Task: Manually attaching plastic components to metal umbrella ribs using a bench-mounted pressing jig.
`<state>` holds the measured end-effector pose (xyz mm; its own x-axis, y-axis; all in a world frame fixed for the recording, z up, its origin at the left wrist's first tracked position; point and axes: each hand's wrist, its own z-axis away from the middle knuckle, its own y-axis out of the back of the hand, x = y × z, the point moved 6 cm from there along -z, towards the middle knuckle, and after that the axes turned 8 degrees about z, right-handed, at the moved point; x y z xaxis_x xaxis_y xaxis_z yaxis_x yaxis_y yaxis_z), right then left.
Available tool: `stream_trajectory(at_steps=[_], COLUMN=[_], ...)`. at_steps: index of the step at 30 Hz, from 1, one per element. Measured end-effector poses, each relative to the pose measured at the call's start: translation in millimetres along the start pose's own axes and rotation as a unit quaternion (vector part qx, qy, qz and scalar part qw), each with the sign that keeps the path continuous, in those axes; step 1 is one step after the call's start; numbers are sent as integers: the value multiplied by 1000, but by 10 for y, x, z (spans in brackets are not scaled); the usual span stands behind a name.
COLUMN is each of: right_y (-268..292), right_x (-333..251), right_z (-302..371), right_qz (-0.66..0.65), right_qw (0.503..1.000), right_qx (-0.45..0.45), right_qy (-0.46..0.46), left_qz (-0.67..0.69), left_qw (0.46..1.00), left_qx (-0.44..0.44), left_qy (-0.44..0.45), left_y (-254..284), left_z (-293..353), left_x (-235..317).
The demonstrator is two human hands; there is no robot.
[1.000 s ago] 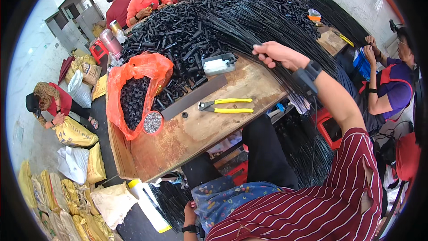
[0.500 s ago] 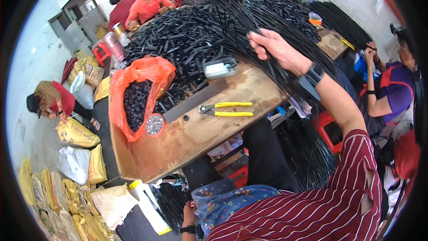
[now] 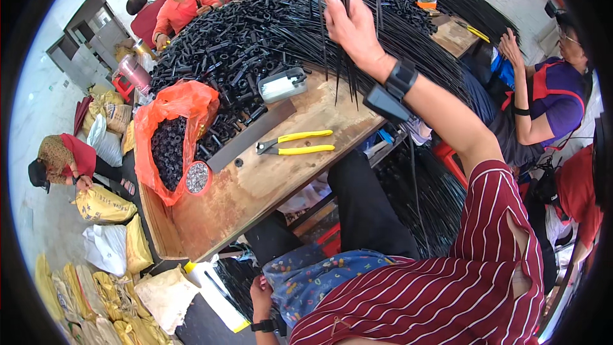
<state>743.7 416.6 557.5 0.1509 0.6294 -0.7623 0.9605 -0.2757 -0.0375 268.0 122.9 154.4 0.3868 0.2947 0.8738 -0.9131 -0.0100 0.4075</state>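
My right hand [image 3: 357,29] is raised over the far part of the wooden table [image 3: 274,185], closed around a bundle of thin black rods [image 3: 345,67]. Their lower ends hang below my fist; the upper ends leave the picture at the top. Down beside my lap, my left hand [image 3: 260,295] rests against the blue patterned apron [image 3: 319,281] with its fingers curled. Whatever it may hold is hidden. Yellow-handled pliers [image 3: 303,142] lie on the table, their jaws pointing left. Behind them sits a clear plastic box [image 3: 282,85] with pale contents.
A large heap of black tubular parts [image 3: 223,45] covers the table's back, with long black rods [image 3: 408,67] at its right. An orange bag [image 3: 150,128] of black rings and a round tub of small metal pieces [image 3: 197,177] stand left. Several people work around; sacks [image 3: 105,207] line the left floor.
My right hand has risen and swung left with the black rods, which now hang more upright. The whole view has shifted, so the table things sit further left. My left hand stays by the apron.
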Motion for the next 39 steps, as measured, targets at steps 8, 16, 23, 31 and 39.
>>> stream_trajectory(at_steps=[8, 16, 23, 31, 39], right_y=[54, -287, -553, -769, -563], right_x=[676, 85, -215, -318, -269], right_z=[582, 470, 763, 978, 610], right_qz=[59, -45, -14, -6, 92], right_qw=[995, 970, 968, 948, 985], right_qx=[-25, -104, -154, -251, -107], right_qy=[-74, -216, -197, -193, -99], left_qz=[12, 145, 260, 443, 461], left_qw=[985, 925, 918, 849, 844], left_qx=[66, -85, -137, -150, -42], left_qy=[-157, -340, -266, -246, -270], left_y=[3, -337, -660, -587, -305], left_z=[-55, -420, -1029, -1274, -1229], left_x=[2021, 4307, 5333, 5284, 5151])
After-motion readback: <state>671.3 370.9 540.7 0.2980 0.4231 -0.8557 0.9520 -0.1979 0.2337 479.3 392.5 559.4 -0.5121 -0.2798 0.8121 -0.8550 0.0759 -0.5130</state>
